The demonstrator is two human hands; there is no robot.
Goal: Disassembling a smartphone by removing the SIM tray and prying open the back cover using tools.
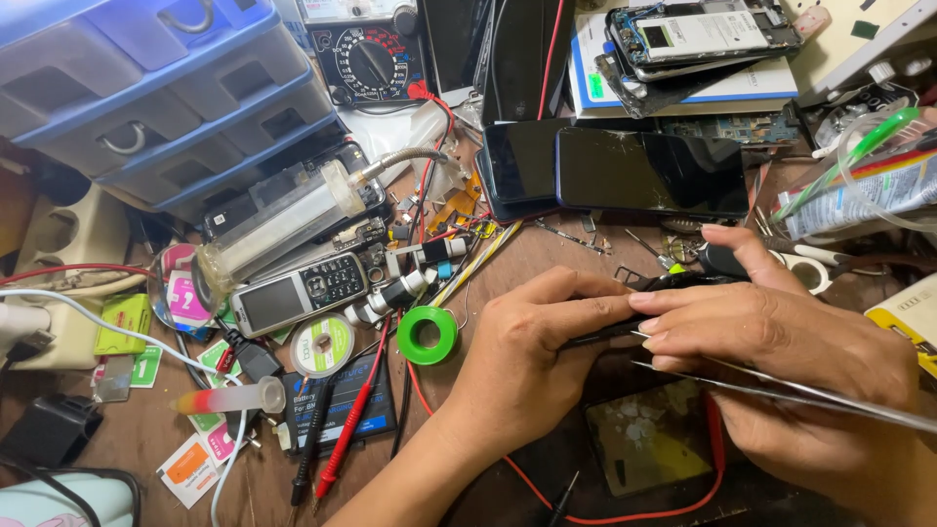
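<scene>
My left hand point(532, 356) and my right hand point(781, 361) meet at mid-table around a thin black phone point(673, 283) held on edge. Left-hand fingers pinch its near edge; the right thumb and fingers press its top. Metal tweezers point(781, 392) also lie in my right hand, their tips pointing left under the phone. Below the hands lies a dark panel with yellowish residue point(649, 439). Most of the held phone is hidden by my fingers.
Two dark phones point(625, 171) lie beyond the hands, one cracked. A green solder spool point(427, 335), an old keypad phone point(298, 293), red and black probes point(342, 429), a multimeter point(366, 54), blue drawers point(166, 88) and an opened phone point(698, 34) crowd the wooden table.
</scene>
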